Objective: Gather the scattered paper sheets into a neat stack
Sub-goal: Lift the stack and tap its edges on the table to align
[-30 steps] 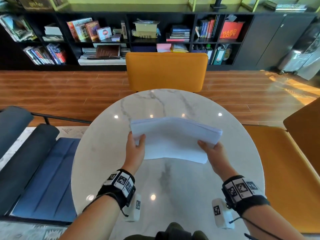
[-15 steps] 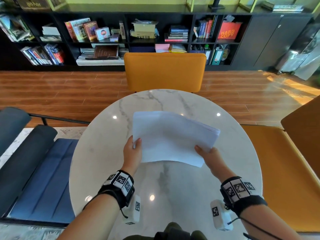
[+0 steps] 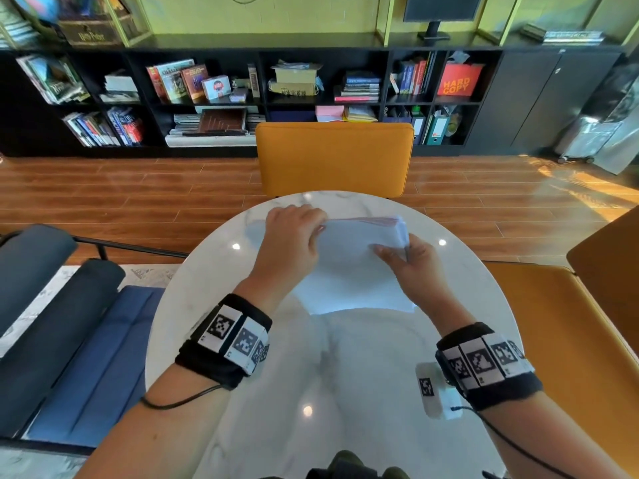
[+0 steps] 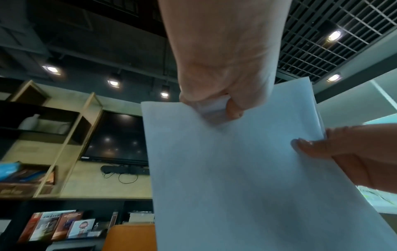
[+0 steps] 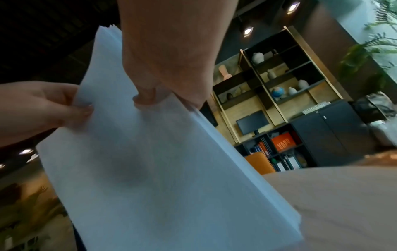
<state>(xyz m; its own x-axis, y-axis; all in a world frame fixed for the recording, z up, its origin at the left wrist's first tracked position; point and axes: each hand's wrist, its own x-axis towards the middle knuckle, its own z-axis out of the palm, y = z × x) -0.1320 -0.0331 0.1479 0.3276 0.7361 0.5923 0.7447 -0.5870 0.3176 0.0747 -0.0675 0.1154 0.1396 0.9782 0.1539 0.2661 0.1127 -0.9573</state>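
A stack of white paper sheets (image 3: 349, 267) stands almost upright on the round marble table (image 3: 345, 375), its lower edge near the tabletop. My left hand (image 3: 294, 236) grips the stack's top edge from above, fingers curled over it; the left wrist view shows that hand (image 4: 217, 101) pinching the paper (image 4: 247, 178). My right hand (image 3: 404, 257) holds the stack's right edge, thumb on the near face. In the right wrist view the right hand (image 5: 154, 96) pinches the sheets (image 5: 150, 169). No loose sheets show elsewhere on the table.
An orange chair (image 3: 333, 157) stands at the table's far side, another orange seat (image 3: 570, 340) at the right, a blue lounge chair (image 3: 69, 340) at the left. A black bookshelf (image 3: 242, 95) lines the far wall.
The stack has been tipped from lying nearly flat in both hands to standing almost upright. My left hand moved from the near left corner up to the top edge; the right hand shifted to the right edge.
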